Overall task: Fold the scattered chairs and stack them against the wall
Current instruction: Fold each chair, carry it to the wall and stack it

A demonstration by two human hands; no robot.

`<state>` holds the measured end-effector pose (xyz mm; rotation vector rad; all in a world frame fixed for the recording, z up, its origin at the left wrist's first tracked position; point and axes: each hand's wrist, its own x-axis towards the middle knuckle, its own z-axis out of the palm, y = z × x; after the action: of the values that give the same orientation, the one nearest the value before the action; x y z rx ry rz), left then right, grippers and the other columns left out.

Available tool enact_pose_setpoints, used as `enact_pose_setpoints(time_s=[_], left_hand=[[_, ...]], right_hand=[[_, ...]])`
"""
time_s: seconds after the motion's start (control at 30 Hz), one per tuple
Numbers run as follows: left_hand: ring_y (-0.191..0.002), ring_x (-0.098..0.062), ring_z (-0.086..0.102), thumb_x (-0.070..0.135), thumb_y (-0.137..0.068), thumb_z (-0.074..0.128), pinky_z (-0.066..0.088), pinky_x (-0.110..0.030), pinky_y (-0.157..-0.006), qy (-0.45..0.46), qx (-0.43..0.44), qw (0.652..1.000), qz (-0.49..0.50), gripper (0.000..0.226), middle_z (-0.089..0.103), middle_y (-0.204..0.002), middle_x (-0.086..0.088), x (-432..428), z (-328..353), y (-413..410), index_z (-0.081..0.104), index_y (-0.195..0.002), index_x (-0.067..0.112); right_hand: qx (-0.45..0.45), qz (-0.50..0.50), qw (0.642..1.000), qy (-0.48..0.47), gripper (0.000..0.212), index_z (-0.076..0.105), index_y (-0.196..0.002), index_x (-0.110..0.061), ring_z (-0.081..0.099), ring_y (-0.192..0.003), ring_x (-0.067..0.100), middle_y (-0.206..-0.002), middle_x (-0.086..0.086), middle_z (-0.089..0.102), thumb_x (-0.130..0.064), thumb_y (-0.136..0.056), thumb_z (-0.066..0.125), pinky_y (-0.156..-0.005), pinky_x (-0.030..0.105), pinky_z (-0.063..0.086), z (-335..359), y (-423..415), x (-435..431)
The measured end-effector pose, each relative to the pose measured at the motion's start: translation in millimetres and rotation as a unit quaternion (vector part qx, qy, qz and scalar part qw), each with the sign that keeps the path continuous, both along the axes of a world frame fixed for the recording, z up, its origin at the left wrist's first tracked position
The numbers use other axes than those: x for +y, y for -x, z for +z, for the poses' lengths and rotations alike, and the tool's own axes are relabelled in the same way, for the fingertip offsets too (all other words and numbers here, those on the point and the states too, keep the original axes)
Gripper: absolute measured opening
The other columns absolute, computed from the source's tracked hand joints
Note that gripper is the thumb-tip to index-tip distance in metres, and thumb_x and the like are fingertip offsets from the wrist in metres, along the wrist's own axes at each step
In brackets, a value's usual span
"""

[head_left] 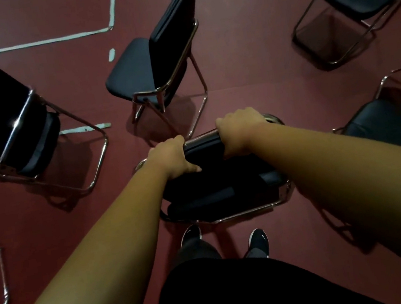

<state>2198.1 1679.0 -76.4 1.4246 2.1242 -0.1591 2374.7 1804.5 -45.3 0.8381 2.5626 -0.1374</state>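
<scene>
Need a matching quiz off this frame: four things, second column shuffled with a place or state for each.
Column A
1. held chair
2. middle chair
3. floor tape
4. shoes

Column B
a. white, on the red floor at upper left
b. gripped along its top edge by the left hand and right hand
c. standing unfolded, untouched, beyond the hands
d. black, at the bottom of the view, near the gripped chair's frame

Pairs: 1-b, 2-c, 3-a, 4-d
</scene>
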Motion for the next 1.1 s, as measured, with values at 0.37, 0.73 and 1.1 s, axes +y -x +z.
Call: enact_pose_setpoints(time_s=[0.37, 0.73, 1.1], left_hand=[[-0.101, -0.031, 0.066, 0.067, -0.060, 0.089, 0.050, -0.041, -0.085, -0.044, -0.023, 0.977, -0.210, 0.068, 0.070, -0.109, -0.001, 104.0, -12.3, -3.1, 0.053, -0.103, 0.028], [-0.107, -0.032, 0.065, 0.064, -0.059, 0.093, 0.053, -0.045, -0.091, 0.005, -0.017, 0.903, -0.429, 0.076, 0.069, -0.119, -0.003, 153.4, -7.3, -75.5, 0.054, -0.114, 0.027], [-0.098, -0.026, 0.063, 0.061, -0.059, 0.092, 0.050, -0.041, -0.085, -0.009, 0.020, 0.741, -0.671, 0.069, 0.069, -0.110, 0.003, 106.0, -0.3, -274.1, 0.054, -0.107, 0.030]], right_hand=[[-0.038, -0.248, 0.968, 0.002, 0.076, 0.056, -0.120, -0.024, 0.068, -0.106, 0.033, -0.117, 0.005, 0.069, -0.074, -0.067, 0.075, -0.083, 0.043, 0.047, -5.0, -37.3, 14.1], [-0.041, -0.483, 0.874, 0.020, 0.082, 0.056, -0.124, -0.023, 0.065, -0.109, 0.034, -0.120, 0.006, 0.068, -0.075, -0.067, 0.081, -0.083, 0.045, 0.043, 2.3, -91.6, -41.9], [0.007, -0.728, 0.681, 0.074, 0.079, 0.054, -0.121, -0.023, 0.064, -0.101, 0.029, -0.109, 0.001, 0.065, -0.074, -0.069, 0.081, -0.081, 0.042, 0.045, -0.2, -219.2, -184.0]])
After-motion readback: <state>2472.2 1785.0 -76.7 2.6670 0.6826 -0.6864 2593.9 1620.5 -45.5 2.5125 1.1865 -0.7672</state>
